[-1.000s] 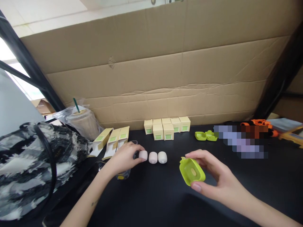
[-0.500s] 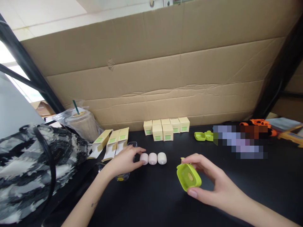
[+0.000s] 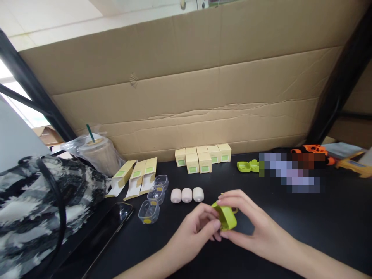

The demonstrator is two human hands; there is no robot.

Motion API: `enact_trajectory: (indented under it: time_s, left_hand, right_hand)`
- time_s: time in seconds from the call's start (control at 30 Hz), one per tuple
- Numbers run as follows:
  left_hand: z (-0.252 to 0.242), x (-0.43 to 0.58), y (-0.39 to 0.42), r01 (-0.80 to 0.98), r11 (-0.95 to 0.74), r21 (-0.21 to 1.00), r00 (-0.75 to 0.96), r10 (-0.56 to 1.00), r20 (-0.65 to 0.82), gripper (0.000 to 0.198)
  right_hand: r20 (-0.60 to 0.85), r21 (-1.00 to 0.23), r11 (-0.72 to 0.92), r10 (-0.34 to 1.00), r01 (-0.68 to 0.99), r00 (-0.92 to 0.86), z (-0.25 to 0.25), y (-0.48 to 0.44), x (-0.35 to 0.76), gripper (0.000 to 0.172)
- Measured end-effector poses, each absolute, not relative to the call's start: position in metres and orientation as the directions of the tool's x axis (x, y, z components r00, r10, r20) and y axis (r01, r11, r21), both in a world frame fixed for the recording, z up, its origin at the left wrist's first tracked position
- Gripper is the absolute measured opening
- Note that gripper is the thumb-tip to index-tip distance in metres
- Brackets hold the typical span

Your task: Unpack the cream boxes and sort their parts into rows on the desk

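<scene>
Currently the right hand (image 3: 258,226) pinches a green case (image 3: 228,217) between thumb and fingers, just above the near part of the dark surface (image 3: 171,254). The left hand (image 3: 192,234), its fingers bent, meets the case at its left edge; whether it grips the case too, I cannot tell. Just beyond the left hand, three rounded pieces stand in a row: two pink pieces (image 3: 186,195) and, at the right end, a white piece (image 3: 198,194). To their left, three clear containers (image 3: 149,213) run from near to far, with three opened boxes (image 3: 136,173) behind them. Farther off sit seven closed boxes (image 3: 192,163), and to their right lies another green case (image 3: 244,167), spread open.
</scene>
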State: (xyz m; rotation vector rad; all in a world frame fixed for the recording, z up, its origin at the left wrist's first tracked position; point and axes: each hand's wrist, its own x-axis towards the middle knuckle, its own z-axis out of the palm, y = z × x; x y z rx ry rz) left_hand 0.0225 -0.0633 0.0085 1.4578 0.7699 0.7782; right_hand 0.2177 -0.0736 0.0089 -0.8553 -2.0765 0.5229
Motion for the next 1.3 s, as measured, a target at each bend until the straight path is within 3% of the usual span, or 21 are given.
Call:
enact_trajectory:
  time_s: [0.13,0.23,0.33,0.43,0.53,0.93,1.2,1.3]
  left_hand:
    - [0.004,0.027,-0.062,-0.121,0.132,0.984,0.451,0.89,-0.064,0.03]
    - [0.006,0.024,-0.056,-0.153,0.15,0.977,0.392,0.917,-0.079,0.032]
    - [0.006,0.023,-0.054,-0.167,0.139,0.976,0.38,0.923,-0.067,0.033]
    - [0.005,0.024,-0.057,-0.158,0.119,0.98,0.409,0.912,-0.045,0.031]
    - [0.003,0.023,-0.059,-0.115,0.081,0.99,0.441,0.897,-0.023,0.029]
    - [0.004,0.017,-0.062,0.151,-0.107,0.983,0.547,0.837,0.007,0.017]
    - [0.002,0.019,-0.061,0.132,-0.053,0.99,0.521,0.853,-0.024,0.019]
    - [0.0,0.02,-0.06,0.07,-0.006,0.998,0.498,0.867,-0.03,0.022]
  right_hand:
    - [0.476,-0.64,0.69,0.702,0.338,-0.531,0.01,-0.078,0.218,0.058]
    - [0.472,-0.735,0.605,0.781,0.307,-0.409,0.013,-0.076,0.218,0.033]
    - [0.358,-0.854,0.451,0.872,0.259,-0.335,0.013,-0.071,0.215,0.01]
    - [0.219,-0.947,0.284,0.914,0.152,-0.341,0.007,-0.068,0.212,0.018]
    - [0.187,-0.971,0.226,0.921,0.078,-0.341,-0.001,-0.068,0.211,0.023]
    - [0.222,-0.905,0.358,0.86,0.232,-0.46,0.003,-0.073,0.215,0.013]
    - [0.291,-0.865,0.438,0.835,0.245,-0.467,0.006,-0.073,0.213,0.014]
    - [0.387,-0.78,0.553,0.794,0.294,-0.468,0.009,-0.074,0.214,0.012]
